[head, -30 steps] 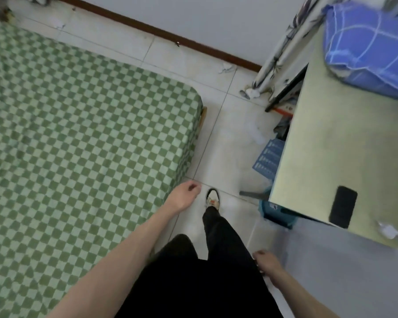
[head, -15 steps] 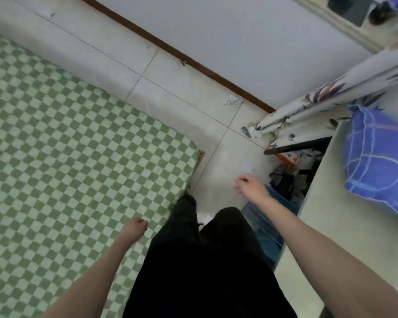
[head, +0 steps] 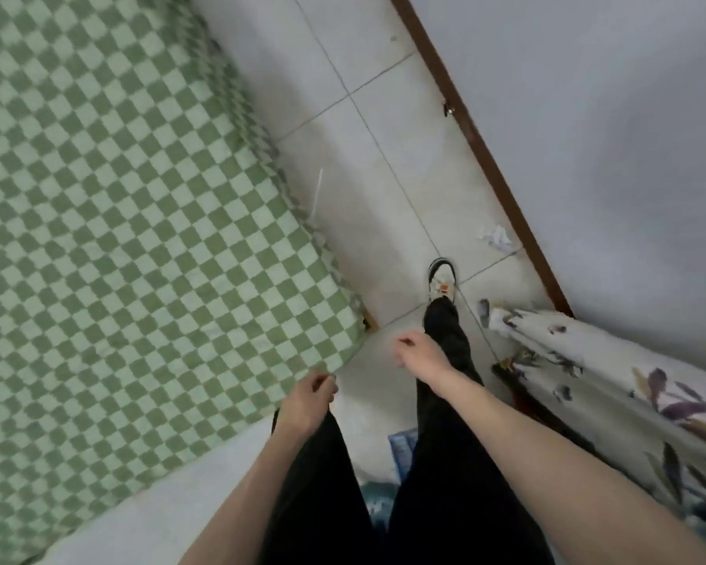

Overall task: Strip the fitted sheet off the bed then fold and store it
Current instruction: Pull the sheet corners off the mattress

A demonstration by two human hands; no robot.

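Note:
The green-and-white checked fitted sheet (head: 131, 222) covers the bed, filling the left of the view, with its near corner by my legs. My left hand (head: 308, 405) hangs at the sheet's edge just below that corner, fingers loosely curled, with no cloth visible in them. My right hand (head: 418, 352) is over the floor to the right of the corner, beside my black trouser leg, fingers loosely curled and holding nothing.
A wooden bed-frame corner (head: 369, 322) pokes out under the sheet. Tiled floor (head: 384, 116) runs between the bed and the wall's brown skirting (head: 490, 165). Crumpled paper (head: 496, 236) lies on the floor. A floral cloth (head: 587, 381) hangs at right; a blue crate (head: 402, 442) sits between my legs.
I have stepped forward and turned, so the bed corner is now right by my hands. My left hand came up to the sheet's edge; my right hand swung in toward the corner.

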